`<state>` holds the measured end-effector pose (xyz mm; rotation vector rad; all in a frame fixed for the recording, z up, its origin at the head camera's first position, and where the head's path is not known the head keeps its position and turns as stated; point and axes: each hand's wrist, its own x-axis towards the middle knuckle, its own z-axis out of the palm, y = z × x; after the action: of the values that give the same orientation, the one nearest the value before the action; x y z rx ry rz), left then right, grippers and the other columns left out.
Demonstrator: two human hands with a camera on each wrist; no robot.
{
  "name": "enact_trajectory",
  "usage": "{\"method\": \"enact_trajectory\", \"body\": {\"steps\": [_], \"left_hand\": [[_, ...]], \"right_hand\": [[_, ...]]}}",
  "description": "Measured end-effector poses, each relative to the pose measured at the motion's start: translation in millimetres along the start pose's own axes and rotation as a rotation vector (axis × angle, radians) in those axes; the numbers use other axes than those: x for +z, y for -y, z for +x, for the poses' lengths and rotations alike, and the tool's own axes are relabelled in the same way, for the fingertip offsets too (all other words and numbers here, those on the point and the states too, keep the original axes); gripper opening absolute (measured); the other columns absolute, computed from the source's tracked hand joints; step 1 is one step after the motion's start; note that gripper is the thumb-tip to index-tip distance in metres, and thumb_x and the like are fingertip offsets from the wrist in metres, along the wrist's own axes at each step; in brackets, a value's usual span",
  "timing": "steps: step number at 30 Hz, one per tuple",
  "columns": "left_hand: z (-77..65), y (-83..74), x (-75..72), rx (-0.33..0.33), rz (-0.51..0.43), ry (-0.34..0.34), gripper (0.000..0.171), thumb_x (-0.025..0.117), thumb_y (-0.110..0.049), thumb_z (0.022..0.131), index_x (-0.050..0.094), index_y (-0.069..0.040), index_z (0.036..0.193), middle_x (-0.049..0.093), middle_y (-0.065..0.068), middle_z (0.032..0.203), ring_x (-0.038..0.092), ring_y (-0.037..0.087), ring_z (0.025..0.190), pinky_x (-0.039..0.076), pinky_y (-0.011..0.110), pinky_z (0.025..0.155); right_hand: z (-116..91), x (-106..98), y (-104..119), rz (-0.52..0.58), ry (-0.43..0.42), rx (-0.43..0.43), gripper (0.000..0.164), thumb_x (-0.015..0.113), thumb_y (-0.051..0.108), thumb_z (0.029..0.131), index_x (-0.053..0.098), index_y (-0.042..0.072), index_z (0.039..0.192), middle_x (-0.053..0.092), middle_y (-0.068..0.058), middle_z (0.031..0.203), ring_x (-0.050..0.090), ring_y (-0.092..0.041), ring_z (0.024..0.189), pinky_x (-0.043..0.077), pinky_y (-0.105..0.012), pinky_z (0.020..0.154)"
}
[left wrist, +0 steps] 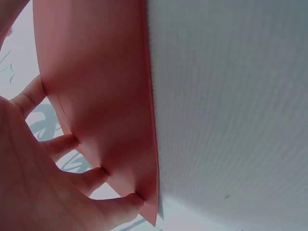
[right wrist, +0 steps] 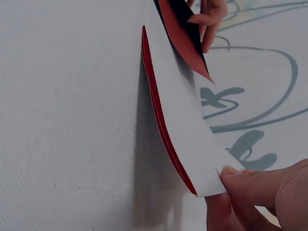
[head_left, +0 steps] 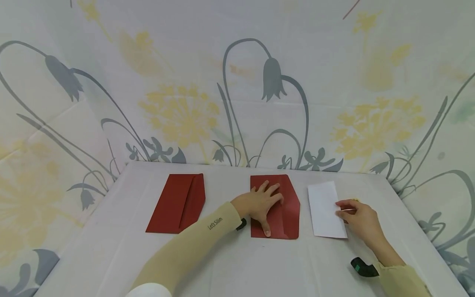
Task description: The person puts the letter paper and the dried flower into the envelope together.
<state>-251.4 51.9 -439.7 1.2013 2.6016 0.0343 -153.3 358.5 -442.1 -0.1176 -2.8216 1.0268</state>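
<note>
My left hand (head_left: pixel 260 205) lies spread with straight fingers on a red paper envelope (head_left: pixel 291 208) at the middle of the table. The envelope's pointed flap lies unfolded to the right. In the left wrist view, the fingertips press along the edge of that envelope (left wrist: pixel 96 62). To its right is a white folded sheet (head_left: pixel 323 210). My right hand (head_left: pixel 363 222) pinches its right edge between thumb and fingers. Red layers show along the sheet's lower edge in the right wrist view, where the thumb (right wrist: pixel 240 180) lies over one corner of the sheet (right wrist: pixel 185 130).
A second red envelope (head_left: pixel 168 208), its flap unfolded to the right, lies on the left part of the white table (head_left: pixel 237 268). Behind the table hangs a flower-patterned cloth (head_left: pixel 252 103). A black wrist device (head_left: pixel 363 267) is at the right sleeve.
</note>
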Motion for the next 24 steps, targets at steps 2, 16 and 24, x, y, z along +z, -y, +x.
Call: {"method": "enact_trajectory", "body": {"steps": [2,16,24], "left_hand": [[-0.7,-0.4,-0.7,0.001,-0.005,-0.002,0.094,0.087,-0.063,0.06,0.039,-0.032,0.134,0.01,0.004,0.165,0.008,0.037,0.15,0.031,0.058,0.11],[-2.3,0.4,0.2,-0.007,-0.044,0.014,0.092,0.088,-0.061,0.061,0.039,-0.032,0.133,0.009,0.003,0.165,0.006,0.037,0.15,0.029,0.059,0.111],[-1.8,-1.6,-1.3,-0.01,-0.059,0.021,0.091,0.088,-0.061,0.061,0.039,-0.032,0.133,0.01,0.003,0.165,0.006,0.036,0.15,0.029,0.059,0.112]], "right_hand": [[0,-1,0,0.006,-0.005,0.001,0.027,0.071,0.005,0.09,0.068,-0.005,0.114,0.07,-0.02,0.102,0.07,-0.027,0.086,0.054,-0.019,0.061],[-5,-14,10,0.094,-0.076,-0.041,0.03,0.072,0.006,0.091,0.067,-0.005,0.118,0.07,-0.022,0.106,0.065,0.004,0.075,0.055,-0.018,0.063],[-7,-8,27,0.217,-0.106,-0.014,0.032,0.07,0.008,0.093,0.064,-0.006,0.121,0.068,-0.024,0.11,0.065,0.002,0.078,0.058,-0.025,0.069]]}}
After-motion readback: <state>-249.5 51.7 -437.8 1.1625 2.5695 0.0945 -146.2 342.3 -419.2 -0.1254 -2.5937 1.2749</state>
